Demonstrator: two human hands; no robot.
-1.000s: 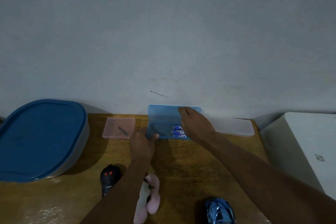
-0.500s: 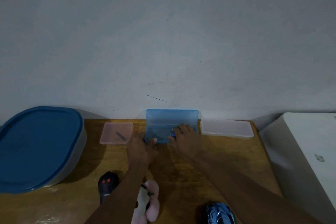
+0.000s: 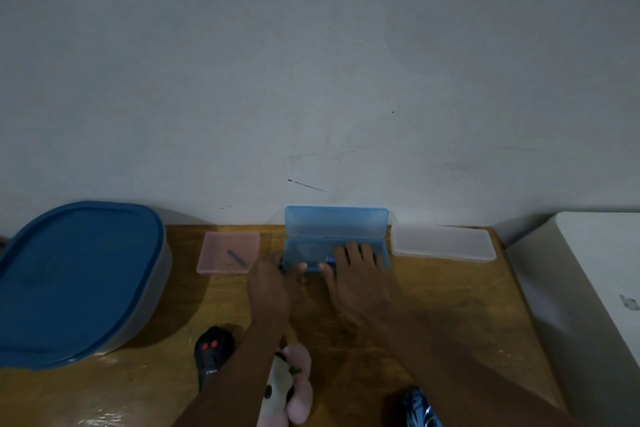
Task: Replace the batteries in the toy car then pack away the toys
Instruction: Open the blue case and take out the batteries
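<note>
An open blue plastic case (image 3: 304, 251) stands at the back of the wooden table (image 3: 450, 302), its lid (image 3: 336, 222) upright against the wall. My left hand (image 3: 272, 279) grips the case's front left corner, thumb on the front wall. My right hand (image 3: 358, 274) reaches into the case, and its thumb and forefinger pinch a blue battery (image 3: 330, 259). The shiny blue toy car (image 3: 420, 407) sits at the bottom edge under my right forearm. A black remote (image 3: 211, 352) and a pink plush toy (image 3: 294, 388) lie near my left forearm.
A pink case (image 3: 216, 258) with a small dark tool (image 3: 237, 257) inside lies left of the blue case. A frosted white case (image 3: 443, 243) lies to the right. A large blue-lidded tub (image 3: 76, 274) fills the left side, and a white box (image 3: 595, 281) stands at the right.
My right hand let go of the raised lid and came down into the case onto the batteries. The lid stays upright. My left hand kept its hold on the case corner.
</note>
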